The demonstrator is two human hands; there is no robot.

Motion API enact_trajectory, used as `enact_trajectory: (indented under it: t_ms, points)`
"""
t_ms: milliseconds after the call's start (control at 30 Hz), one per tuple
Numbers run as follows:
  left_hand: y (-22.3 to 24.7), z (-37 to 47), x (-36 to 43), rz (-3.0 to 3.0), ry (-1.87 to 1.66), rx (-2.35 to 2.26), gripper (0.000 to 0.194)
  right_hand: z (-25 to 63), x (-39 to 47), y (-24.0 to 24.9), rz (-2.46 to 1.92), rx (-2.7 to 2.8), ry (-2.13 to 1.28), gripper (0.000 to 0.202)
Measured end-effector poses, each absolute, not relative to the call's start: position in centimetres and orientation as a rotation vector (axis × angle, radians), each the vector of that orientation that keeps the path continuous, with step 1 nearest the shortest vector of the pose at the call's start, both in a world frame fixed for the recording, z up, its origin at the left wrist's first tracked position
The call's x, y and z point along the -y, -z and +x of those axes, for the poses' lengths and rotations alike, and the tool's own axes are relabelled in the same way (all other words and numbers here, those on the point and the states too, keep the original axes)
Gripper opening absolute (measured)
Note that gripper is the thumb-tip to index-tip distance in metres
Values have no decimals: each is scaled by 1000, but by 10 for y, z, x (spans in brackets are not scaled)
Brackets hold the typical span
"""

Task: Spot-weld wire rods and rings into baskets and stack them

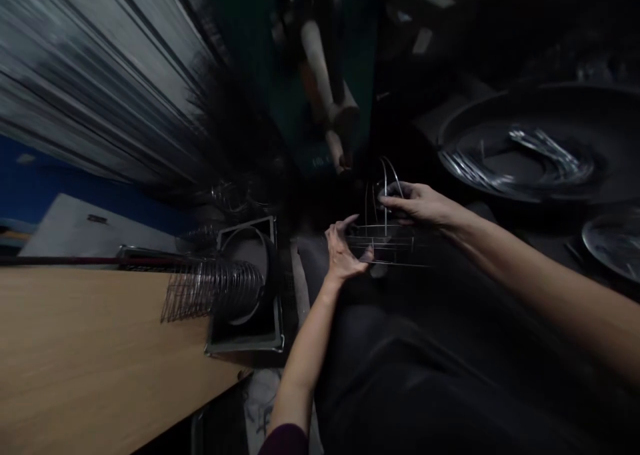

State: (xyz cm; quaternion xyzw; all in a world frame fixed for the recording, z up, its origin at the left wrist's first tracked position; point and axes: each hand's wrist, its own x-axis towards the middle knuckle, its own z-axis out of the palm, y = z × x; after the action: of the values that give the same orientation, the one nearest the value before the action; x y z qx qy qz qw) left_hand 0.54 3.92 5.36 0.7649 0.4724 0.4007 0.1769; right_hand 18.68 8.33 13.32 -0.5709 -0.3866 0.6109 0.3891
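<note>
My left hand (pixel 344 254) grips the near-left end of a thin wire frame (pixel 395 245), its thumb and fingers around the edge wires. The frame is held out level over my dark-clothed lap. Just above its right part, my right hand (pixel 411 202) pinches a bent wire (pixel 385 205) between thumb and fingers. The wire curves upward in an arch, and its lower end comes down to the frame; whether they touch I cannot tell. Over both hands is a green machine (pixel 320 152) with a thick, pale metal arm (pixel 320 62) pointing down.
At right, a wide dark round tray (pixel 443 138) bears bundles of shiny bent wires (pixel 550 150). A smaller dish (pixel 593 242) lies nearer. On the left, a row of wire racks (pixel 200 288) stands by a wooden tabletop (pixel 90 348) and a rectangular metal frame (pixel 245 347). Much is dark and blurred.
</note>
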Motion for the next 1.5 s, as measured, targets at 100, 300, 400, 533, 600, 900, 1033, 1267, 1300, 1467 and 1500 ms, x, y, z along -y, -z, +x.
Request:
enact_trajectory:
  t_ms: [100,300,400,533,600,900,1033,1267,1300,1467,1500]
  points:
    - [-51,9,-67,2012,-1416,-1248,64,182,-115,-151,-1428,1032,-1528,28]
    - [-63,9,-109,1969,-1602,-1107,77,167,-161,-172,-1329,1128,-1420,31]
    - [-66,4,-116,1981,-1554,-1145,80,162,-171,-168,-1273,1152,-1413,34]
    - [-61,-4,-124,1921,-1458,-1159,83,161,-175,-156,-1239,1164,-1447,38]
    - [-59,-6,-128,1883,-1411,-1166,84,160,-176,-152,-1251,1153,-1450,38]
    - [-71,-10,-141,1863,-1386,-1211,91,149,-191,-156,-1370,1043,-1446,36]
    - [-75,-11,-145,1889,-1377,-1227,92,150,-198,-155,-1372,1008,-1463,25]
    - [-79,-13,-151,1907,-1362,-1236,92,148,-205,-154,-1369,992,-1429,17]
    - [-80,-13,-152,1908,-1359,-1244,92,148,-206,-153,-1367,1004,-1423,17]
    - [-88,-14,-154,1918,-1311,-1290,92,150,-215,-140,-1323,1098,-1368,16]
    - [-90,-14,-155,1921,-1297,-1307,92,151,-217,-137,-1307,1127,-1345,18]
